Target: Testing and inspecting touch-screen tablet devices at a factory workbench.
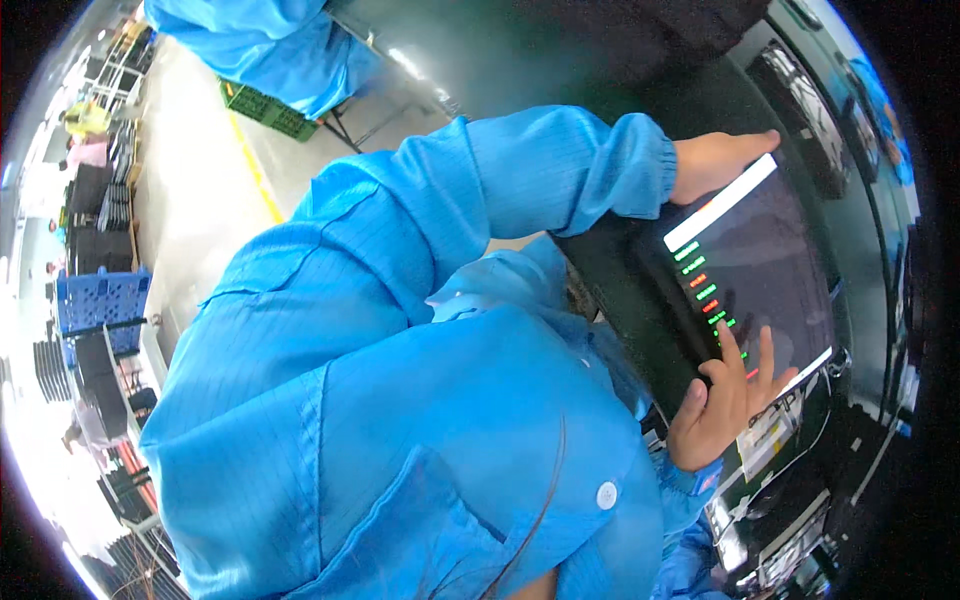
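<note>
Right hand (724, 408) over screen (768, 262) — green crate (266, 110), basket (103, 300)

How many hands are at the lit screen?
2: the left hand at the upper end of the screen, by its white band; the right hand over the lower part. No others show there.

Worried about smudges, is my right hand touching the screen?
Cannot tell. The head view shows the right hand overlapping the screen, but neither contact nor a gap is plain.

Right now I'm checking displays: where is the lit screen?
In the head view, the lit screen is at right, the left hand by its upper white bar, the right hand over its lower part.
</note>
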`<state>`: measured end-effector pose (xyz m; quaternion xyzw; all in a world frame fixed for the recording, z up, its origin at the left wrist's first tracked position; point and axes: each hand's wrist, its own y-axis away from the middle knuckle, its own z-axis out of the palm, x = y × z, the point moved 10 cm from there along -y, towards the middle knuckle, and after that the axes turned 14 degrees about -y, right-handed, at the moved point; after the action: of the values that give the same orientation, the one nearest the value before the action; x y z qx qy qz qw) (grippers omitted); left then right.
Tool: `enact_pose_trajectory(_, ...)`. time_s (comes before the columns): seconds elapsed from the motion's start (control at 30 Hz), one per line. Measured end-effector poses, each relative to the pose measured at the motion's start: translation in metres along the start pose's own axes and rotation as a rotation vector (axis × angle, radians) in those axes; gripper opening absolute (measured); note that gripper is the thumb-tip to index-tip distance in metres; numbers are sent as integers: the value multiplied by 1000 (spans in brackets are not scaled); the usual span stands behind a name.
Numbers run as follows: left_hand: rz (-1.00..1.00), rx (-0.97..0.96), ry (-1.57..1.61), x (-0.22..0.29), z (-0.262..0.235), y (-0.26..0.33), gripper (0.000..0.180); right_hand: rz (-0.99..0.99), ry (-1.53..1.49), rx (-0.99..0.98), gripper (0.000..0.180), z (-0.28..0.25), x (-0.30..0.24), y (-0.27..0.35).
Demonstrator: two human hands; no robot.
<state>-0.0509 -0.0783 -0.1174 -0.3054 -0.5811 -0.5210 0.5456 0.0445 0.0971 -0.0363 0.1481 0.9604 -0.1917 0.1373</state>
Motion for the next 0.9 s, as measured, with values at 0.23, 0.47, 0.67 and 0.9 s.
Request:
enact_pose_trajectory(0.23,-27,-53,-30,6,6,8,52,-23,-1,-3,47,11,-4,-13)
enact_pose_trajectory(0.47,140,-84,-182,12,9,-1,55,-5,104,-42,51,13,-5,-27)
enact_pose_trajectory(0.67,111,-132,51,14,22,4,56,9,72,164,40,-43,27,-85)
enact_pose_trajectory(0.9,-9,-117,10,-2,28,-4,61,230,-513,111,27,-24,128,-160)
